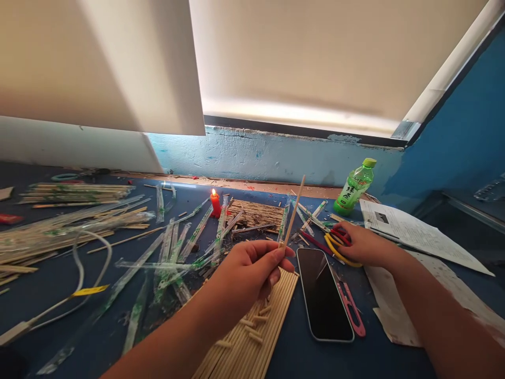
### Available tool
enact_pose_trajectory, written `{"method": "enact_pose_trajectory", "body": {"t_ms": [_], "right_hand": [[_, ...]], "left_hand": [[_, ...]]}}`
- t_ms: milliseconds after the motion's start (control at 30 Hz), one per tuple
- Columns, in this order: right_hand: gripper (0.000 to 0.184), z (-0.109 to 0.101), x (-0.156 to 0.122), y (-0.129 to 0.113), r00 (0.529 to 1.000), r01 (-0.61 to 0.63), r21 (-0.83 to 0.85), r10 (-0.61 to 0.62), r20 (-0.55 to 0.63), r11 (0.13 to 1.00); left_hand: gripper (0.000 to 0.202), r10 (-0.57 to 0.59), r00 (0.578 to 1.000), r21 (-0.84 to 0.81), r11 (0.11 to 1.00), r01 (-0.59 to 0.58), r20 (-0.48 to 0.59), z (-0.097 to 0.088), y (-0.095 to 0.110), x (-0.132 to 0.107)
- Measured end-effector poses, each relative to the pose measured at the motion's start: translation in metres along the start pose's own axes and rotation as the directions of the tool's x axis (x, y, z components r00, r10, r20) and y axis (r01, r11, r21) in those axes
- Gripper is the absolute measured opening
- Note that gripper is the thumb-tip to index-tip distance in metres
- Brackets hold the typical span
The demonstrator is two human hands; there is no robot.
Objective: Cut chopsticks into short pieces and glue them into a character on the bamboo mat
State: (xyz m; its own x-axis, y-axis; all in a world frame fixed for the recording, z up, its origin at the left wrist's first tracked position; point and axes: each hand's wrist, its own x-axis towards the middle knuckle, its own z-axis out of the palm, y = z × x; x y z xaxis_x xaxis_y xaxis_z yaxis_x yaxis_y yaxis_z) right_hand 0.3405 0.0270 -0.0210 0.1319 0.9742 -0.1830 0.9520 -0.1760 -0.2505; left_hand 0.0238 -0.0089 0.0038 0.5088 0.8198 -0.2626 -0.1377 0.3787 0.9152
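Note:
My left hand (256,271) is closed around a thin wooden chopstick (295,213), which points up and slightly right. Below that hand lies a flat mat of chopsticks (272,321) side by side, with several short cut pieces on top. To the right, my right hand (369,245) has its fingers curled on the red and yellow handles of the scissors (335,245), which rest low on the table. A black-screened phone (325,295) lies between my hands, and a pink-handled cutter (353,310) is partly beside it.
A lit red candle (215,204) stands behind my left hand, near torn clear wrappers (173,258) and a darkened stick panel (256,215). Wrapped chopsticks (74,192) and a white cable (79,263) lie left. A green bottle (355,187) and printed paper (418,231) are right.

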Motion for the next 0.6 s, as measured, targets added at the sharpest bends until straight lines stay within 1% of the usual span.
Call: {"method": "enact_pose_trajectory", "body": {"t_ms": [100,167,233,267,300,333,367,400,433,467,500,600], "right_hand": [[0.064,0.002,0.003,-0.002,0.999,-0.045,-0.013,0.045,-0.028,0.999],[0.063,0.0,0.003,-0.006,0.995,-0.071,-0.015,0.069,-0.074,0.997],[0.061,-0.003,-0.001,-0.013,0.989,-0.066,-0.005,0.064,-0.133,0.998],[0.061,-0.005,-0.006,-0.018,0.987,-0.032,0.031,0.037,-0.153,0.999],[0.062,-0.006,-0.012,-0.023,0.986,0.026,0.089,-0.011,-0.164,0.996],[0.065,-0.007,-0.019,-0.029,0.982,0.118,0.198,-0.085,-0.167,0.973],[0.069,-0.007,-0.027,-0.035,0.972,0.223,0.328,-0.182,-0.152,0.918],[0.072,-0.006,-0.035,-0.042,0.949,0.314,0.442,-0.285,-0.132,0.841],[0.074,-0.005,-0.043,-0.048,0.924,0.367,0.525,-0.364,-0.114,0.768],[0.073,-0.003,-0.051,-0.055,0.903,0.394,0.578,-0.417,-0.099,0.715],[0.07,-0.001,-0.058,-0.061,0.891,0.399,0.612,-0.446,-0.083,0.683],[0.067,0.007,-0.072,-0.077,0.874,0.416,0.613,-0.482,-0.064,0.672]], "left_hand": [[0.025,0.022,0.999,0.021,1.0,-0.022,-0.042,-0.001,0.0,0.002],[0.025,0.047,0.997,0.049,0.998,-0.044,-0.054,-0.002,-0.002,0.004],[0.025,0.089,0.994,0.081,0.993,-0.085,-0.056,-0.004,-0.004,0.005],[0.024,0.123,0.991,0.104,0.988,-0.116,-0.062,-0.004,-0.005,0.005],[0.024,0.163,0.984,0.137,0.979,-0.152,-0.074,-0.005,-0.005,0.005],[0.024,0.206,0.974,0.185,0.965,-0.187,-0.089,-0.005,-0.005,0.005],[0.025,0.248,0.963,0.242,0.946,-0.216,-0.109,-0.005,-0.004,0.003],[0.026,0.284,0.95,0.302,0.924,-0.236,-0.126,-0.005,-0.003,0.002],[0.028,0.315,0.939,0.356,0.901,-0.249,-0.141,-0.005,-0.002,0.001],[0.029,0.338,0.929,0.402,0.88,-0.253,-0.154,-0.005,-0.001,-0.001],[0.029,0.354,0.92,0.438,0.863,-0.253,-0.167,-0.005,0.0,-0.002],[0.028,0.385,0.903,0.503,0.828,-0.247,-0.189,-0.005,0.001,-0.004]]}}
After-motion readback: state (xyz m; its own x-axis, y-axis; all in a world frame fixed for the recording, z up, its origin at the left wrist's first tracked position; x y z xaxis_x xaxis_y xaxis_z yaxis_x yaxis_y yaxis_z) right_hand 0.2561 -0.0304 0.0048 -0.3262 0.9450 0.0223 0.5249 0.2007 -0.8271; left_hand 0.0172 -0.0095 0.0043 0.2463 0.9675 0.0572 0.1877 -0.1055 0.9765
